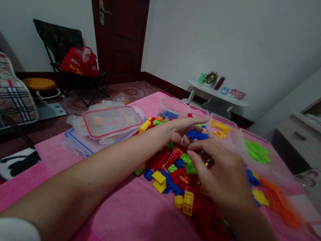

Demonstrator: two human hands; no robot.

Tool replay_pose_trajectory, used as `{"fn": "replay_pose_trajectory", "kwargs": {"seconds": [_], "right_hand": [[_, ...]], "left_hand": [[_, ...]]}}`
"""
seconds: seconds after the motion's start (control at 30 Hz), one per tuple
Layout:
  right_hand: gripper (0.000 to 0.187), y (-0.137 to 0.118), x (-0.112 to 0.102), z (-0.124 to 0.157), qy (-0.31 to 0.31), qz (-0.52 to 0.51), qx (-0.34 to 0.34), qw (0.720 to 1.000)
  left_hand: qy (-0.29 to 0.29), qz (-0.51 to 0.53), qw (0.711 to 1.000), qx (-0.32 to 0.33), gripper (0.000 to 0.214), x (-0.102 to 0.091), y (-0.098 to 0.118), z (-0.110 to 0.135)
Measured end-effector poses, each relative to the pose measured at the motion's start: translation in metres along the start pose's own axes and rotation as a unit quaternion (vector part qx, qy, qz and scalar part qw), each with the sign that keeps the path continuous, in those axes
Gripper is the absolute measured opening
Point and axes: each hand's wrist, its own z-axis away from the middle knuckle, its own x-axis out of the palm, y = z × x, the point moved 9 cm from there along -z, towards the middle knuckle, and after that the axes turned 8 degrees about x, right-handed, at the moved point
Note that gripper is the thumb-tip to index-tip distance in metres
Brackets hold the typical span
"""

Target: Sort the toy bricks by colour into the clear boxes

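Note:
My left hand [183, 130] reaches over the pile of plastic toy bricks [174, 169], its upper fingers stretched forward and its lower ones curled. A blue toy brick [197, 135] lies against its palm side, between both hands. Close beside it, my right hand [226, 166] has thumb and forefinger bent together near the left fingertips. What sits between those right fingertips, if anything, is hidden. Under the hands, red, blue, green and yellow pieces are heaped. A yellow brick [188, 203] stands at the near edge of the heap.
Clear containers hold sorted pieces: yellow ones [220, 128], green ones [257, 152] and orange ones [282, 203]. Plastic lids [112, 121] are stacked at the left on the pink cloth [131, 216]. Farther back are a folding chair [57, 40] and a white shelf [217, 92].

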Motion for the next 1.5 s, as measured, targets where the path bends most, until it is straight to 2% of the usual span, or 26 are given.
{"fn": "replay_pose_trajectory", "kwargs": {"seconds": [0.07, 0.13, 0.2, 0.27, 0.37, 0.47, 0.57, 0.7, 0.77, 0.87, 0.93, 1.03, 1.1, 1.17, 1.23, 1.3, 1.4, 1.47, 1.5], "right_hand": [[0.009, -0.004, 0.033, 0.013, -0.147, 0.077, 0.01, 0.986], [0.014, -0.012, 0.056, 0.029, -0.226, 0.135, -0.007, 0.965], [0.025, -0.023, 0.068, 0.039, -0.234, 0.163, -0.039, 0.958], [0.028, -0.028, 0.074, 0.042, -0.226, 0.177, -0.052, 0.956], [0.017, -0.025, 0.08, 0.039, -0.245, 0.199, -0.042, 0.948], [0.015, -0.02, 0.078, 0.033, -0.265, 0.229, -0.044, 0.936], [0.018, -0.016, 0.073, 0.03, -0.277, 0.248, -0.047, 0.927], [0.016, -0.014, 0.056, 0.024, -0.245, 0.22, -0.043, 0.943], [0.015, -0.01, 0.045, 0.02, -0.224, 0.2, -0.017, 0.954], [0.016, -0.006, 0.033, 0.019, -0.205, 0.187, 0.018, 0.961], [0.017, -0.006, 0.03, 0.019, -0.203, 0.187, 0.022, 0.961], [0.017, -0.002, 0.023, 0.017, -0.189, 0.196, 0.032, 0.962], [0.017, 0.002, 0.015, 0.013, -0.164, 0.212, 0.042, 0.962], [0.017, 0.005, 0.01, 0.012, -0.148, 0.223, 0.055, 0.962], [0.017, 0.006, 0.013, 0.018, -0.159, 0.214, 0.055, 0.962], [0.023, 0.0, 0.022, 0.029, -0.187, 0.186, 0.022, 0.964], [0.025, -0.014, 0.039, 0.05, -0.235, 0.16, -0.04, 0.958], [0.021, -0.016, 0.05, 0.059, -0.271, 0.181, -0.04, 0.945], [0.021, -0.017, 0.055, 0.06, -0.282, 0.195, -0.033, 0.939]], "left_hand": [[0.016, 0.007, 1.0, 0.01, 0.039, -0.006, 0.005, 0.001], [0.037, 0.002, 0.999, 0.022, 0.033, -0.01, 0.009, 0.002], [0.06, -0.019, 0.997, 0.039, 0.029, -0.013, 0.012, 0.002], [0.085, -0.06, 0.993, 0.062, 0.027, -0.015, 0.015, 0.002], [0.118, -0.158, 0.976, 0.096, 0.025, -0.018, 0.021, 0.003], [0.129, -0.285, 0.941, 0.131, 0.025, -0.016, 0.031, 0.008], [0.127, -0.393, 0.896, 0.162, 0.027, -0.009, 0.041, 0.012], [0.087, -0.518, 0.834, 0.166, 0.022, 0.007, 0.05, 0.01], [0.055, -0.594, 0.787, 0.158, 0.016, 0.017, 0.054, 0.014], [0.023, -0.704, 0.7, 0.12, 0.013, 0.028, 0.055, 0.033], [-0.017, -0.753, 0.654, 0.066, 0.014, 0.032, 0.046, 0.054], [-0.063, -0.796, 0.6, -0.044, 0.015, 0.027, 0.018, 0.09], [-0.062, -0.828, 0.553, -0.072, 0.016, 0.023, 0.002, 0.109], [-0.031, -0.861, 0.502, -0.079, 0.019, 0.019, -0.011, 0.121], [0.004, -0.878, 0.474, -0.073, 0.02, 0.017, -0.021, 0.127], [0.027, -0.878, 0.475, -0.058, 0.02, 0.018, -0.028, 0.13], [0.041, -0.866, 0.495, -0.047, 0.021, 0.018, -0.029, 0.132], [0.038, -0.849, 0.526, -0.038, 0.019, 0.019, -0.022, 0.133], [0.035, -0.832, 0.552, -0.027, 0.017, 0.02, -0.017, 0.133]]}}
